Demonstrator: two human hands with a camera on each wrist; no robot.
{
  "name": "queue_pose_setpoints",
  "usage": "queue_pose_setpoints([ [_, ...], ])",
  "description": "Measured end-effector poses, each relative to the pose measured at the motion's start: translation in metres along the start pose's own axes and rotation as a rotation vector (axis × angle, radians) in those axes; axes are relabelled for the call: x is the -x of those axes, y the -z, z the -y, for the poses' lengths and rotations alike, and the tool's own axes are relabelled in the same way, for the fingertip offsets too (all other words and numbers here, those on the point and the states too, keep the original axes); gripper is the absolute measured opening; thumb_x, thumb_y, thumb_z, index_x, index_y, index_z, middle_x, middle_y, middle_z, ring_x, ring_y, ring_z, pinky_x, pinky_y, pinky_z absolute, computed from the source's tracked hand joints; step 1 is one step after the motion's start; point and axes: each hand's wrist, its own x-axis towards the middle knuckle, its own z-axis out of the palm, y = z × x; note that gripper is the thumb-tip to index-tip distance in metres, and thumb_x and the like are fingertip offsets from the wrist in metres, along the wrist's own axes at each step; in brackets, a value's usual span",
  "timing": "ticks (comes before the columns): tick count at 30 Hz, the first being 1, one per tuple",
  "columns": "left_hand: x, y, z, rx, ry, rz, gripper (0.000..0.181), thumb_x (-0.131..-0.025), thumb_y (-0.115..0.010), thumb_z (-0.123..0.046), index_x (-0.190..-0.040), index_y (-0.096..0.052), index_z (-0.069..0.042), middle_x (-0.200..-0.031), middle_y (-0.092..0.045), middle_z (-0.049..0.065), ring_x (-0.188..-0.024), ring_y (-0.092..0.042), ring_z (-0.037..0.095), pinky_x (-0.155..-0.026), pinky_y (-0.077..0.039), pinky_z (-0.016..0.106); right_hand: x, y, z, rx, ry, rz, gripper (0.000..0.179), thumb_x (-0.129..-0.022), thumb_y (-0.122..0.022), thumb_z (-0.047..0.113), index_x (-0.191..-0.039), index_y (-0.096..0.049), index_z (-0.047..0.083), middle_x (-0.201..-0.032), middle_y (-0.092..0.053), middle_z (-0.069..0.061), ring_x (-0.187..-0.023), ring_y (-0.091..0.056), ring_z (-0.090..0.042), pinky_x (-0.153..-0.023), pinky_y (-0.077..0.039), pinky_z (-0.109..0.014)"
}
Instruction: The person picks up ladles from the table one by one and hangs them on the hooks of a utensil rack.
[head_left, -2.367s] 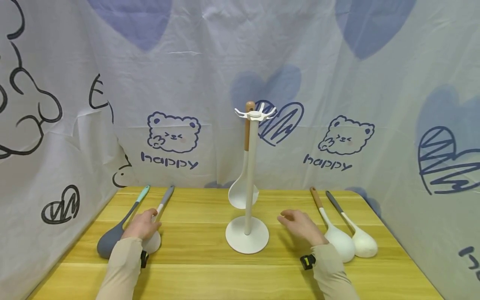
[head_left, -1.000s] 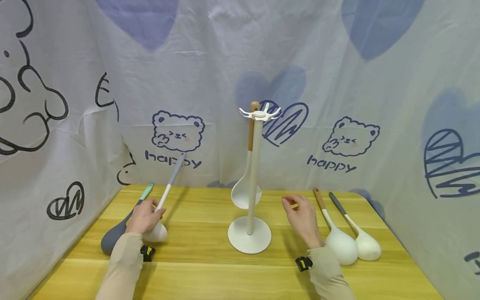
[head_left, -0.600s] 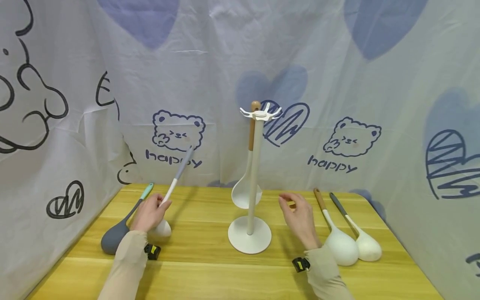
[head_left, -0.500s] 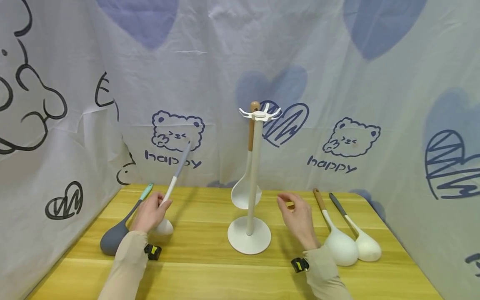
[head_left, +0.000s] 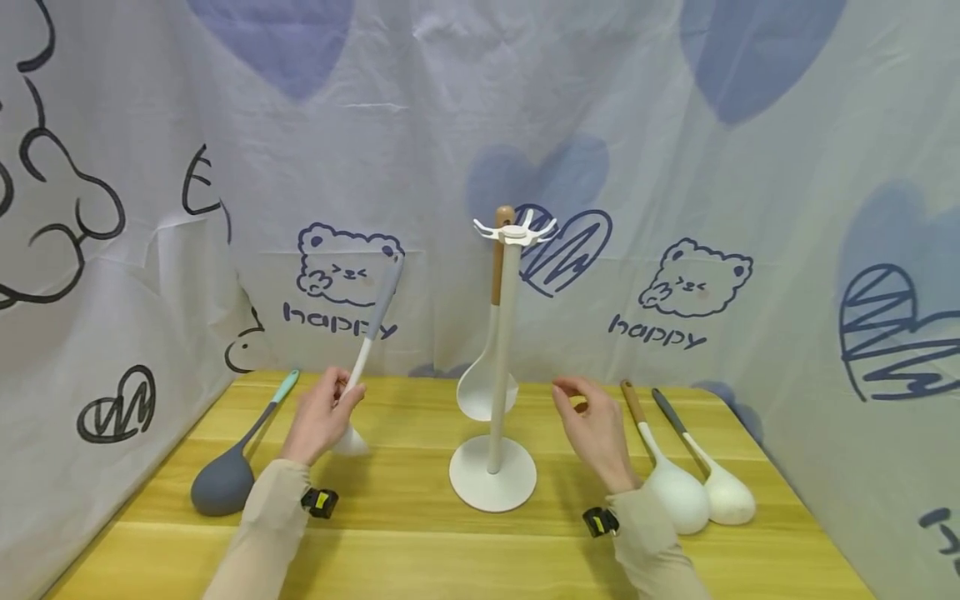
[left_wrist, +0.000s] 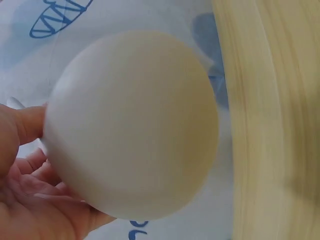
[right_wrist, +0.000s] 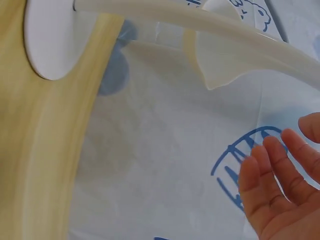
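My left hand (head_left: 318, 425) grips the white shaft of a ladle (head_left: 384, 296) with a grey handle, which points up and leans to the right. The rounded back of its white bowl (left_wrist: 132, 125) fills much of the left wrist view and hides part of the hand. A white utensil stand (head_left: 504, 350) with a hooked top stands mid-table; a wooden-handled white ladle (head_left: 474, 393) hangs on its far side. To the right of the stand, my right hand (head_left: 597, 437) hovers with loosely bent fingers and holds nothing.
A dark grey ladle (head_left: 223, 485) with a mint handle tip lies at the left of the wooden table (head_left: 420, 550). On the right lie a brown-handled white ladle (head_left: 675, 492) and a grey-handled cream ladle (head_left: 729, 497). Printed cloth (head_left: 435, 125) encloses the back and sides.
My left hand has taken hold of the grey-handled ladle, raised it from the table, tilted its handle up and carried it toward the stand. My right hand has shifted slightly, still holding nothing.
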Motion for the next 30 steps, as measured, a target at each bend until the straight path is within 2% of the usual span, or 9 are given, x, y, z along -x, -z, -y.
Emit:
queue_pose_setpoints([
  [5, -0.001, -0.005, -0.006, 0.044, 0.023, 0.033, 0.015, -0.102, -0.052, -0.021, -0.106, -0.052, -0.007, -0.088, -0.066, 0.009, -0.075, -0.052, 0.02, -0.066, -0.044, 0.029, -0.009, 0.003, 0.01, -0.036, 0.012, 0.024, 0.023, -0.097, -0.062, 0.02, -0.114, -0.07, 0.007, -0.11, -0.072, -0.009, -0.096, -0.068, -0.023, -0.085, -0.058, -0.039],
  [12, -0.004, -0.008, -0.015, 0.138, 0.012, 0.054, 0.017, -0.102, -0.053, -0.025, -0.109, -0.052, -0.009, -0.096, -0.07, 0.008, -0.087, -0.056, 0.022, -0.076, -0.045, 0.032, -0.03, 0.011, 0.029, -0.092, 0.061, 0.023, 0.024, -0.098, -0.062, 0.021, -0.116, -0.069, 0.006, -0.112, -0.071, -0.011, -0.099, -0.068, -0.026, -0.086, -0.058, -0.043],
  [16, -0.005, -0.01, -0.018, 0.202, 0.017, 0.061, 0.021, -0.101, -0.056, -0.026, -0.113, -0.052, -0.009, -0.1, -0.072, 0.008, -0.097, -0.063, 0.024, -0.085, -0.052, 0.04, -0.041, 0.014, 0.042, -0.078, 0.092, 0.028, 0.025, -0.098, -0.061, 0.022, -0.117, -0.069, 0.007, -0.114, -0.071, -0.01, -0.101, -0.068, -0.025, -0.086, -0.059, -0.041],
  [19, -0.006, -0.012, -0.02, 0.227, -0.007, 0.06, 0.022, -0.1, -0.057, -0.026, -0.113, -0.053, -0.008, -0.101, -0.072, 0.009, -0.098, -0.067, 0.026, -0.089, -0.055, 0.048, -0.048, 0.013, 0.052, -0.064, 0.144, 0.042, 0.025, -0.098, -0.061, 0.02, -0.116, -0.069, 0.005, -0.114, -0.071, -0.011, -0.101, -0.069, -0.026, -0.086, -0.059, -0.04],
  [24, -0.011, -0.014, -0.025, 0.23, -0.051, 0.058, 0.02, -0.101, -0.057, -0.024, -0.114, -0.055, -0.01, -0.103, -0.073, 0.01, -0.099, -0.068, 0.028, -0.089, -0.055, 0.05, -0.058, 0.013, 0.066, -0.069, 0.203, 0.037, 0.024, -0.098, -0.061, 0.016, -0.115, -0.069, 0.003, -0.113, -0.071, -0.012, -0.101, -0.069, -0.026, -0.087, -0.059, -0.038],
  [26, -0.013, -0.015, -0.027, 0.209, -0.066, 0.056, 0.022, -0.1, -0.057, -0.025, -0.119, -0.056, -0.013, -0.103, -0.073, 0.009, -0.098, -0.068, 0.028, -0.089, -0.055, 0.05, -0.062, 0.014, 0.071, -0.077, 0.221, 0.021, 0.023, -0.097, -0.061, 0.014, -0.116, -0.069, 0.003, -0.114, -0.071, -0.013, -0.101, -0.069, -0.026, -0.086, -0.059, -0.037],
  [30, -0.016, -0.015, -0.033, 0.186, -0.099, 0.062, 0.033, -0.1, -0.058, -0.024, -0.132, -0.054, -0.017, -0.104, -0.073, 0.01, -0.096, -0.069, 0.027, -0.088, -0.055, 0.051, -0.07, 0.016, 0.081, -0.135, 0.251, -0.041, 0.031, -0.097, -0.061, 0.011, -0.127, -0.062, 0.003, -0.12, -0.068, -0.015, -0.105, -0.069, -0.027, -0.087, -0.059, -0.035],
])
